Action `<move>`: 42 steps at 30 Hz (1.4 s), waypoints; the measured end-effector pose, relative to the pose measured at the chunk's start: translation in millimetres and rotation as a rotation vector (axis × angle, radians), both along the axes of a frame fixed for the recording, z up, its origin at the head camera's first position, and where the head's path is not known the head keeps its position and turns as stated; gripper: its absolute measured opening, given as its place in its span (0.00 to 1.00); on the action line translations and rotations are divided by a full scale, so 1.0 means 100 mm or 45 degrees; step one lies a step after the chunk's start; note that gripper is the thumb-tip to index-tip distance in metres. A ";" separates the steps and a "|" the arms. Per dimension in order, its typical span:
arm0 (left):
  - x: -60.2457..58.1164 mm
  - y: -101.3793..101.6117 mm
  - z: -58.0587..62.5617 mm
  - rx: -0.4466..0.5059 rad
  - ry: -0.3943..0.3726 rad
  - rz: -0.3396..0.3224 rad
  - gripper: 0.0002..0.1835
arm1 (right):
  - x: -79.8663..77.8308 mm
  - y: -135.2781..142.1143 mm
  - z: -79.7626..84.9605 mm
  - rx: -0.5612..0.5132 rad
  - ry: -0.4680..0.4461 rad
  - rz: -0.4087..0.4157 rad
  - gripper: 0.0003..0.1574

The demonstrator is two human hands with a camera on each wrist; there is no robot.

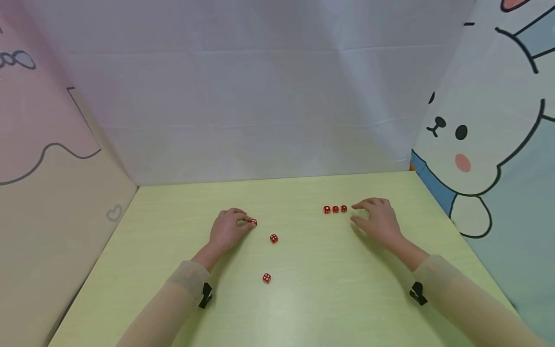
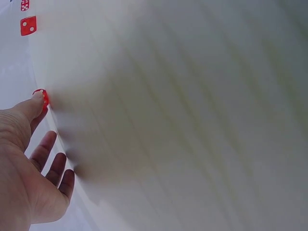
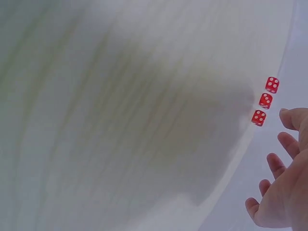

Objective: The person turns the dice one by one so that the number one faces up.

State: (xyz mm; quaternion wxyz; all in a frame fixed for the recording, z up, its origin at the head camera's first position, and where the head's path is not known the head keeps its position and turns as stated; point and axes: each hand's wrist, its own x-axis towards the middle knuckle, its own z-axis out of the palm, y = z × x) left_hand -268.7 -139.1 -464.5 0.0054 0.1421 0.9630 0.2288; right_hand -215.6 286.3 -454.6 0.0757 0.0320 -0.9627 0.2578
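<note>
My left hand [image 1: 228, 229] pinches a red die [image 1: 254, 222] between thumb and forefinger, low over the table; in the left wrist view the thumb partly covers that die [image 2: 45, 100]. Two loose red dice lie to its right and nearer: one die [image 1: 273, 238] close by, another die [image 1: 266, 278] closer to the front. On the right, three red dice stand in a short row, with the middle die [image 1: 336, 209] slightly apart from its neighbours. Just right of that row is my right hand [image 1: 378, 219], thumb and fingers apart, holding nothing and not touching the end die [image 1: 344, 208].
The pale yellow-green table [image 1: 321, 299] meets a white cloth wall [image 1: 260, 115] at the back. Printed panels stand along both sides, a pink and cream panel [image 1: 56, 231] on the left and a cartoon-animal panel [image 1: 511, 212] on the right.
</note>
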 end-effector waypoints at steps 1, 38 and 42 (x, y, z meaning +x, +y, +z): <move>0.00 0.00 0.00 -0.002 0.000 -0.002 0.12 | 0.02 -0.01 0.01 -0.006 0.007 0.004 0.22; 0.01 -0.01 -0.04 -0.009 0.023 -0.011 0.13 | 0.37 -0.64 0.09 -0.043 0.115 0.313 0.16; 0.01 -0.01 -0.05 -0.010 0.021 -0.006 0.13 | 0.34 -0.79 0.07 -0.033 0.110 0.358 0.16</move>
